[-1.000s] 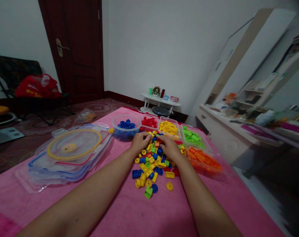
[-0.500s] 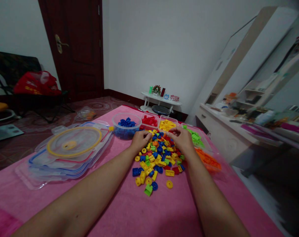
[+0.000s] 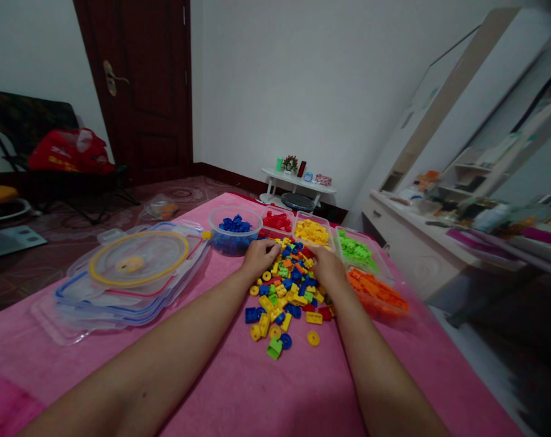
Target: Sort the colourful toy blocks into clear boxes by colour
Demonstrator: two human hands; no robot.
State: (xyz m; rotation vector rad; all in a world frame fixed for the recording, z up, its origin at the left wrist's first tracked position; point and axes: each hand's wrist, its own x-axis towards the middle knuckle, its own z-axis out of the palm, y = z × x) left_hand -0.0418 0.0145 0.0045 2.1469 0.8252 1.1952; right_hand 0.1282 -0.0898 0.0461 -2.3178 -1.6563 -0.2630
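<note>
A heap of mixed toy building bricks [image 3: 294, 285] in yellow, blue, red, green and orange is spread over the pink cloth. At its far left edge rests my left hand [image 3: 258, 257], thumb and fingers curled together; anything between them is too small to make out. My right hand [image 3: 329, 269] reaches into the heap's far right side, fingers bent down among the bricks and their tips partly hidden. Behind the hands stand clear tubs of blue bricks [image 3: 235, 224], red bricks [image 3: 278, 221] and yellow bricks [image 3: 312, 232]. Green bricks [image 3: 356, 250] and orange bricks [image 3: 378, 294] fill containers at the right.
Clear plastic lids [image 3: 134, 285] lie stacked on the pink cloth [image 3: 257, 394] left of my left forearm. A low white shelf [image 3: 298, 179] stands by the far wall. A white dresser [image 3: 407, 233] is on the right, a chair with a red bag [image 3: 73, 152] on the left.
My right hand has moved slightly left and down into the heap, leaving the green and orange bricks more exposed. My left hand has stayed nearly in place.
</note>
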